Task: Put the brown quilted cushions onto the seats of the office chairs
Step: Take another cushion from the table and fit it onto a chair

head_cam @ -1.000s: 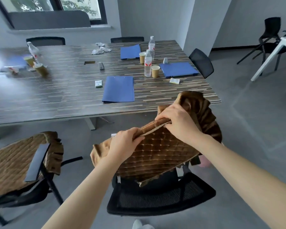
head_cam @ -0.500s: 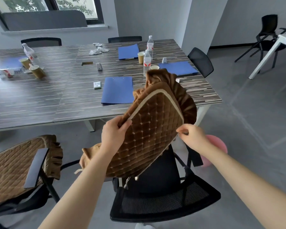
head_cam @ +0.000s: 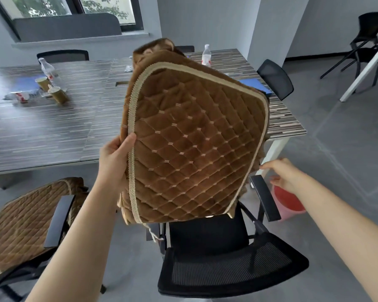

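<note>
While your left hand [head_cam: 115,158] pinches the beige-corded edge of one brown quilted cushion [head_cam: 190,138], thumb on its face, you hold it upright in the air above the black mesh chair [head_cam: 227,271], clear of the seat. Your right hand [head_cam: 283,174] hangs loose beside the cushion's lower right edge, fingers relaxed and gripping nothing. Count two cushions: the raised one, a velvety, diamond-stitched, rounded square with a ruffled skirt, and a second cushion [head_cam: 24,223] lying flat on the left chair's seat. Two plastic water bottles, one at left [head_cam: 48,71] and one at rear [head_cam: 206,55], stand on the striped wood-grain table [head_cam: 42,131], with two paper cups [head_cam: 57,94] near the left bottle. One red bucket [head_cam: 289,201] sits on the floor.
</note>
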`<state>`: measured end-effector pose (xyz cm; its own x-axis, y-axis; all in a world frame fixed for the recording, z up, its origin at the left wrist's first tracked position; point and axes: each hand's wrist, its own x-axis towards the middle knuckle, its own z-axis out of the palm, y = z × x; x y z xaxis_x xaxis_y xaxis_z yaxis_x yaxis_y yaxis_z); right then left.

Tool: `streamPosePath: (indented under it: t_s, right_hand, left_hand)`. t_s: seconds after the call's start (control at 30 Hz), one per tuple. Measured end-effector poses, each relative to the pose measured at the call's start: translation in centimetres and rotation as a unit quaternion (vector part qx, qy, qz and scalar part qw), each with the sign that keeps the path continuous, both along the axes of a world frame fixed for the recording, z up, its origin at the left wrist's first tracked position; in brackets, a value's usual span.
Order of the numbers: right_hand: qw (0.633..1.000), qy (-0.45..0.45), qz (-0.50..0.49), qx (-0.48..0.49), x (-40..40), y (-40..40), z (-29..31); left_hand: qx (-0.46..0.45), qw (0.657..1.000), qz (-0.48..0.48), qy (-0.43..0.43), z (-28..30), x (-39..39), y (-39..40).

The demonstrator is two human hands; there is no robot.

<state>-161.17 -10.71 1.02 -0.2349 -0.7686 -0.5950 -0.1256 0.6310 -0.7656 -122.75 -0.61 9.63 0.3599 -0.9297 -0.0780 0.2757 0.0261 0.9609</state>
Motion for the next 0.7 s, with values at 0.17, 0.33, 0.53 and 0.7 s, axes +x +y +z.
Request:
streamPosePath:
  t_s: [0.17,0.33,0.53,0.7]
  right_hand:
    - [0.997,-0.077,-0.006,-0.006,0.6,-0.7,-1.5]
    - [0.983,-0.169,0.068,0.030,4.3,-1.3,-3.1]
    - [0.976,-0.189,0.091,0.061,3.6,-4.8,-5.5]
    - [0.987,-0.131,0.090,0.010,0.9,-8.8,-6.5]
  left_hand:
    - [0.002,0.998,-0.021,0.066,-1.1,1.3,0.4]
    - [-0.013,0.998,-0.053,0.044,-1.1,1.5,-0.3]
    - [0.009,1.000,-0.012,0.011,-1.6,1.8,-2.8]
    - [0.069,0.991,0.092,-0.071,-5.9,0.3,-5.8]
